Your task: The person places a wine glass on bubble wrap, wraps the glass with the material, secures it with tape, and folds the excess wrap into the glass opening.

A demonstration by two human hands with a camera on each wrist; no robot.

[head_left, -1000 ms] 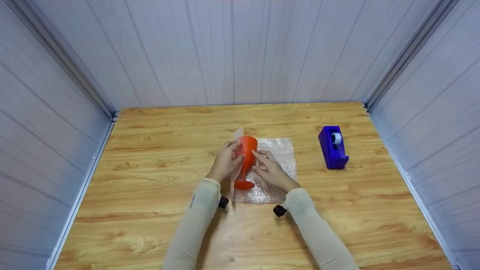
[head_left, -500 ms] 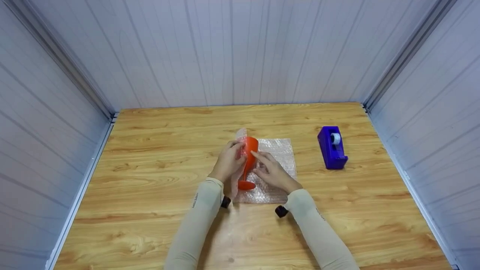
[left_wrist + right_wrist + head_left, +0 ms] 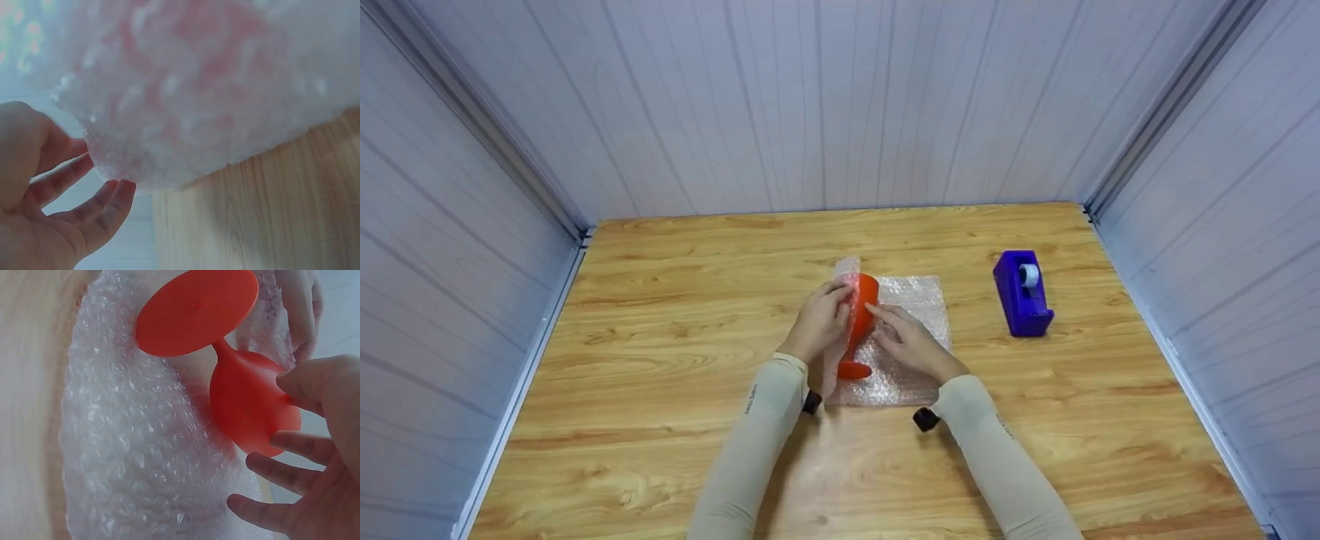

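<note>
An orange-red goblet (image 3: 867, 304) lies on its side on a sheet of clear bubble wrap (image 3: 913, 300), its round foot (image 3: 197, 312) toward the person. Along the left, the sheet's edge is raised and folded against the bowl. My left hand (image 3: 819, 319) holds that raised flap, and its curled fingertips (image 3: 125, 188) are at the wrap's edge in the left wrist view. From the right, my right hand (image 3: 913, 341) touches the bowl with a fingertip and thumb. Its other fingers (image 3: 281, 473) are spread and loose beside the goblet in the right wrist view.
A blue-purple tape dispenser (image 3: 1023, 294) with a white roll stands on the wooden table (image 3: 675, 315), right of the wrap. Pale panel walls (image 3: 825, 105) enclose the table at the back and both sides. A black wrist camera (image 3: 925, 419) sits below the right wrist.
The raised flap has come slightly to the right, covering more of the goblet's left side and foot. Both hands have shifted a little rightward with it.
</note>
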